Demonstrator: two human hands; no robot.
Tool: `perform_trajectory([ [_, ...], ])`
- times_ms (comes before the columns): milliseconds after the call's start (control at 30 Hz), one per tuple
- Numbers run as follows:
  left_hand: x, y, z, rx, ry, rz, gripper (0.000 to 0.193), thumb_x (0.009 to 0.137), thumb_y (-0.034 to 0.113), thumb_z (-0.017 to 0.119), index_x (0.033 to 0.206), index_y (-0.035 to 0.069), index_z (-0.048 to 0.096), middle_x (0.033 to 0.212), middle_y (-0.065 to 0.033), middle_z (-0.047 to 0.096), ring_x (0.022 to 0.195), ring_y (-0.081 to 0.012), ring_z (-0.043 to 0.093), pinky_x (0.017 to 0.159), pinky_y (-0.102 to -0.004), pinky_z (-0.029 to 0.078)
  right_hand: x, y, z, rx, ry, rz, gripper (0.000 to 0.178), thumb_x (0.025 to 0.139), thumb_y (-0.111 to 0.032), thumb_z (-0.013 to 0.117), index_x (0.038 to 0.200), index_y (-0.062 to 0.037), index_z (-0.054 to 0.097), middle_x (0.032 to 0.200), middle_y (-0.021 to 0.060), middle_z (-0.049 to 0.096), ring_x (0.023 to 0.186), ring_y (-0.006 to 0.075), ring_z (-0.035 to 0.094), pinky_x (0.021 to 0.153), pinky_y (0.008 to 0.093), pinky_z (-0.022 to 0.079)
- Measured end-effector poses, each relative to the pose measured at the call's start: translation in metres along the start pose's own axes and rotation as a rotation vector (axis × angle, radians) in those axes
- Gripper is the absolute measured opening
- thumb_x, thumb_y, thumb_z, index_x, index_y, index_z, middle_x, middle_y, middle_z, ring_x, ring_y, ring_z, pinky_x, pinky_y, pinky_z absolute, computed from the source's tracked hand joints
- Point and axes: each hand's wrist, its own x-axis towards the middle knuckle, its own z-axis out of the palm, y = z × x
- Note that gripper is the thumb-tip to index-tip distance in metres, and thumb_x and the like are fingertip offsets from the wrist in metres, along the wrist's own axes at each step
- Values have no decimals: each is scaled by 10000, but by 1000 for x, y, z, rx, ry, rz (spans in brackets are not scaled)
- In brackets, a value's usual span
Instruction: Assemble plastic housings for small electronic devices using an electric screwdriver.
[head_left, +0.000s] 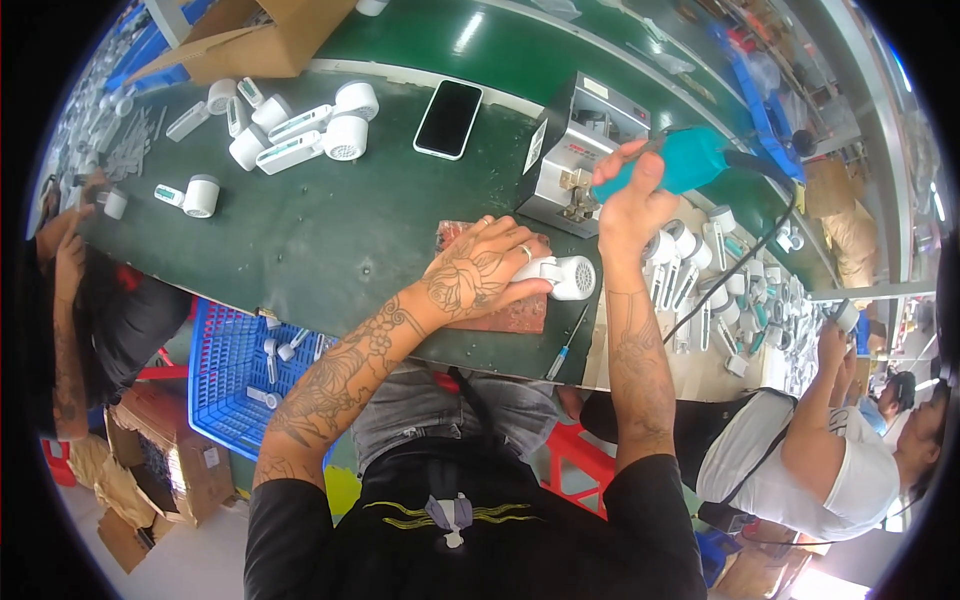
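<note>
left hand (pixel 480 268) palm down, right hand (pixel 642 195) raised and curled, tattooed forearms (pixel 345 375)

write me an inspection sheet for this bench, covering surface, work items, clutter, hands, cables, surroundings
Surface: green bench, red board lying on it
Work items: white device with round perforated end, over the board's edge; teal power tool held raised
Clutter: phone, small screwdriver, more white devices in groups left and right
Hands: left hand grips the device; right hand grips the tool
Cables: black cord from the tool, looping past the right-hand group
Surroundings: metal machine behind the board; blue basket lower left; people either side
</note>
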Motion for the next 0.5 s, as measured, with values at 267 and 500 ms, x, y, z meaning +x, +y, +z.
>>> perform_trajectory([
  [267,6,1,-7,-69,-76,-88,426,903,385,727,1204,89,673,1073,-91,661,1056,-306,605,978,-436,468,-21,-8,-2,-69,-40,228,540,1044,-515,531,1015,22,565,697,80,560,592,188,571,553,319,470],
  [500,8,1,-6,-41,-49,-77,432,897,389,732,1197,83,676,1056,-93,659,1039,-301,604,970,-434,470,-9,-27,-1,11,72,11,518,1024,-472,598,1029,46,591,686,70,583,582,162,583,533,293,468],
])
